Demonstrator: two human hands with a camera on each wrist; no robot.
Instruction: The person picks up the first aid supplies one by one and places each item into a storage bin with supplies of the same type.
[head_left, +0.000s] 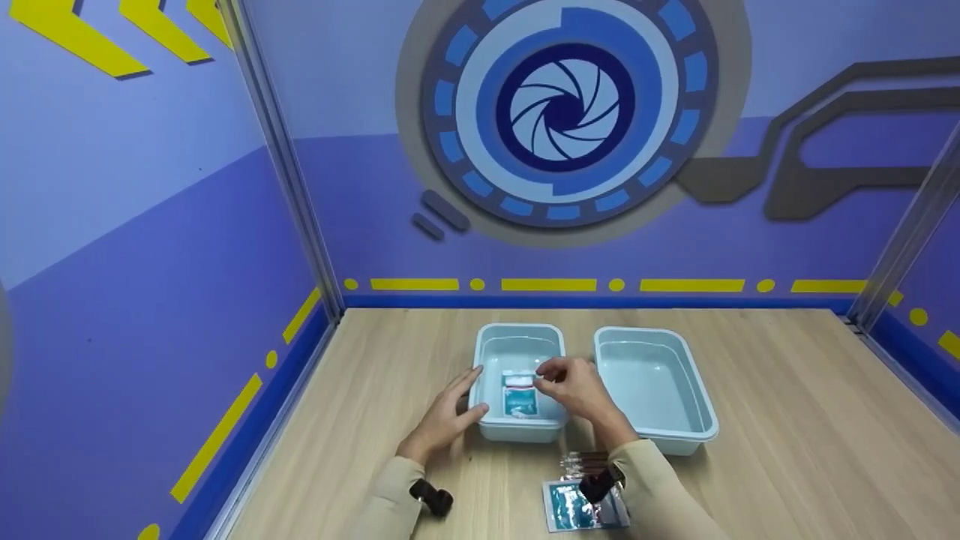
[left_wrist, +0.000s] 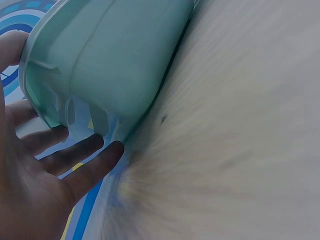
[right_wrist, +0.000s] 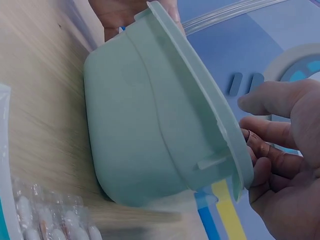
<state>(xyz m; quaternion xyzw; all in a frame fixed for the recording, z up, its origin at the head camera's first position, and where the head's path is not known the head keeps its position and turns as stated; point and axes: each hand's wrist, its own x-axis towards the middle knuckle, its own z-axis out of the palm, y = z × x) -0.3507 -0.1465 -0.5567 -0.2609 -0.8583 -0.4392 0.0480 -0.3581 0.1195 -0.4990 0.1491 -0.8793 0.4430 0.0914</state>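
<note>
Wood-grain tabletop (head_left: 795, 405): teal packet (head_left: 520, 401) in plastic bin (head_left: 522, 433), just left of my nearer right hand (head_left: 576, 386), hold undeterminable; left hand (head_left: 444, 420), fingers straight, touches bin.

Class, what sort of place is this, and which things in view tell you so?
Probably a purpose-built work booth, perhaps for demonstrations: decorated wall panels stand on three sides of a wood-look tabletop, with metal posts at the back corners.

Blue-purple walls (head_left: 360, 225) around a wood-grain table (head_left: 795, 420)
</note>
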